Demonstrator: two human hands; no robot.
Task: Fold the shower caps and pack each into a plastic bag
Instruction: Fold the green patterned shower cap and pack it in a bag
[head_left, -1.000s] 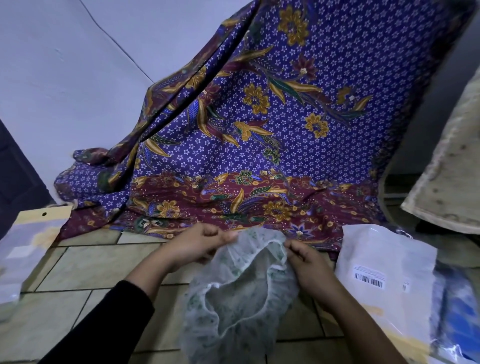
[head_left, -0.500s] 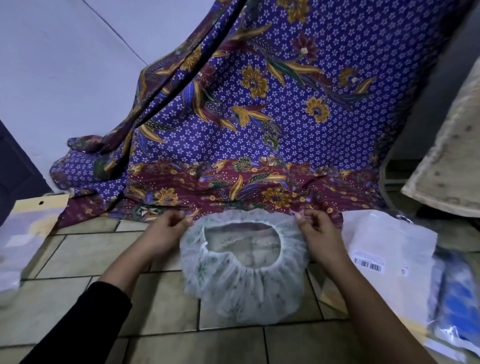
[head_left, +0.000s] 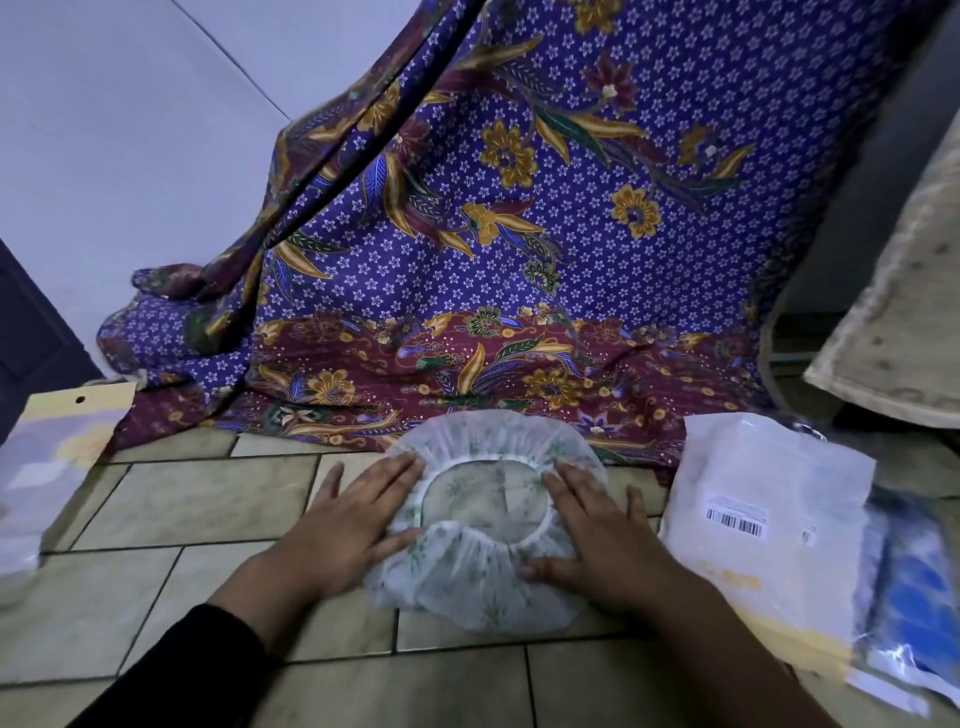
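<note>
A translucent white shower cap (head_left: 483, 582) with a faint green leaf print lies flat on the tiled floor (head_left: 182, 499), its elastic opening facing up. My left hand (head_left: 353, 519) presses flat on the cap's left edge, fingers spread. On the cap's right side rests my right hand (head_left: 592, 540), palm down, fingers apart. Neither hand grips anything. A white plastic bag (head_left: 769, 525) with a barcode label lies just right of the cap.
A purple and maroon batik cloth (head_left: 519, 260) hangs behind the cap and spills onto the floor. Packaged items (head_left: 52, 457) lie at the far left. A blue packet (head_left: 914, 597) sits at the far right. A beige mat edge (head_left: 898, 312) leans at upper right.
Both hands held the cap up by its elastic rim and stretched it open. The cap has come down onto the floor and both palms now lie flat on it.
</note>
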